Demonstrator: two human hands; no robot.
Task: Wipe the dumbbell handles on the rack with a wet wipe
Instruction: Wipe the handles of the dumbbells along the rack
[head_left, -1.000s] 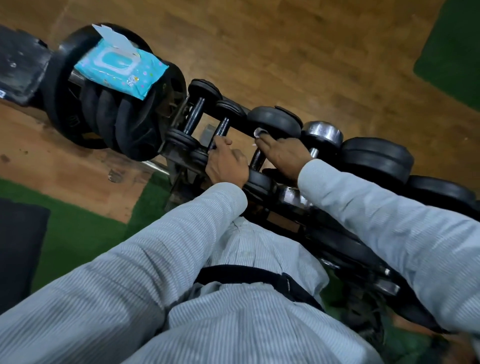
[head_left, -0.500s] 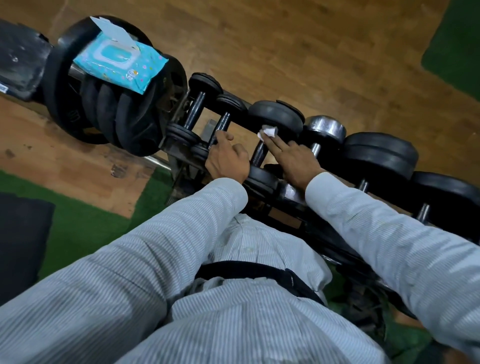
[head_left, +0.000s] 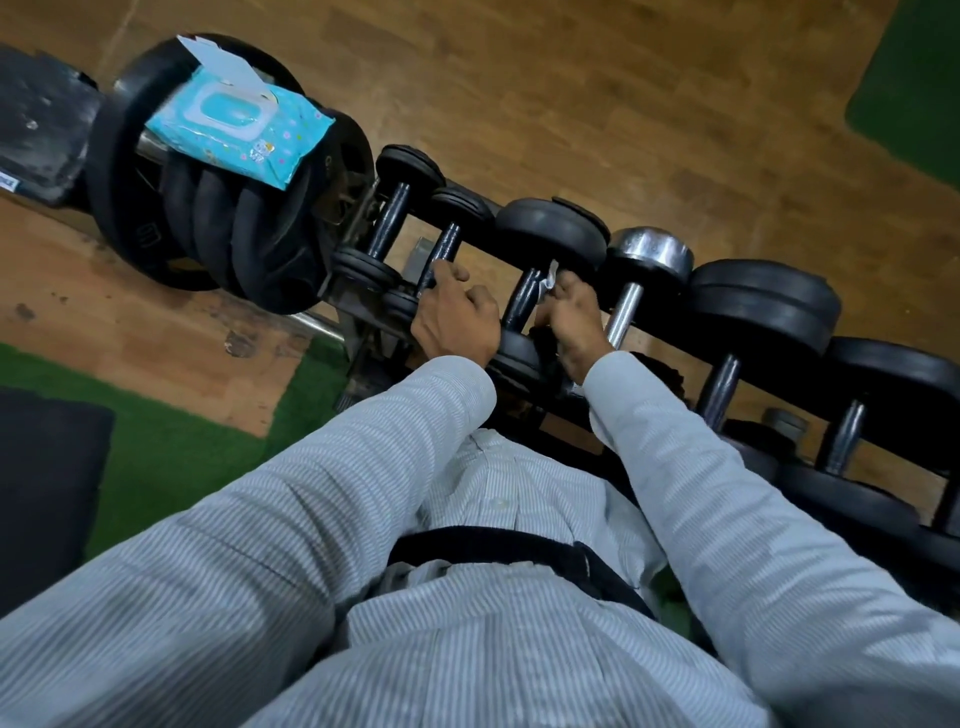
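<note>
head view: the left hand (head_left: 453, 317) is curled around the handle of the second small dumbbell (head_left: 448, 244) from the weight plates; its grip is closed on that bar and appears to steady it. just right of that grip, the right hand (head_left: 574, 317) pinches a crumpled white wet wipe (head_left: 549, 278) against the dark handle of the third dumbbell (head_left: 524, 301), near its far, upper end. the wipe touches the bar just below the large black head (head_left: 553, 231). beyond the right grip, on the side away from the left hand, stand a chrome-headed dumbbell (head_left: 649, 254) and further black dumbbells (head_left: 763, 306) in the rack (head_left: 363, 332). well away from both grips, on the far side of the left hand, a blue wet wipe pack (head_left: 239, 132) lies on stacked weight plates (head_left: 249, 244) with its flap open.

step in hand, as judged: wiping the third handle, with several handles on the right side of the rack not yet reached. next move, as judged: draw the wipe along the bar toward the near head, wrapping the fingers around to cover the underside, then transfer the right grip to the chrome dumbbell handle.
</note>
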